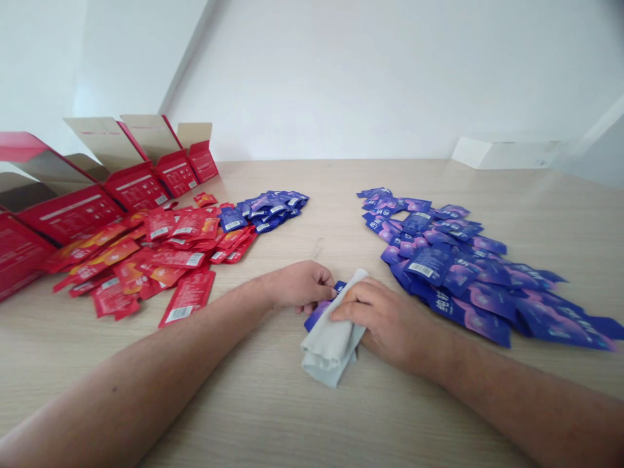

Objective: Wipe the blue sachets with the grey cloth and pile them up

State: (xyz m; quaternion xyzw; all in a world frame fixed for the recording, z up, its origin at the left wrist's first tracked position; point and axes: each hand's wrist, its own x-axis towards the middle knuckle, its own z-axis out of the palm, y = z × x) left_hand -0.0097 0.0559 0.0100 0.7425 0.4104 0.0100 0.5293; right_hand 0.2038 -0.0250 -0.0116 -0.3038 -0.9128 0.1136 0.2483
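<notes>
Near the table's front middle, my left hand pinches a purple sachet that lies flat on the wood. My right hand is closed on a folded pale grey cloth and presses it onto that sachet, hiding most of it. A big heap of purple sachets spreads out to the right of my right hand. To the left lies a heap of red sachets, with a small pile of blue sachets behind it.
Several open red cartons stand at the far left of the wooden table. A flat white box rests at the back right against the white wall.
</notes>
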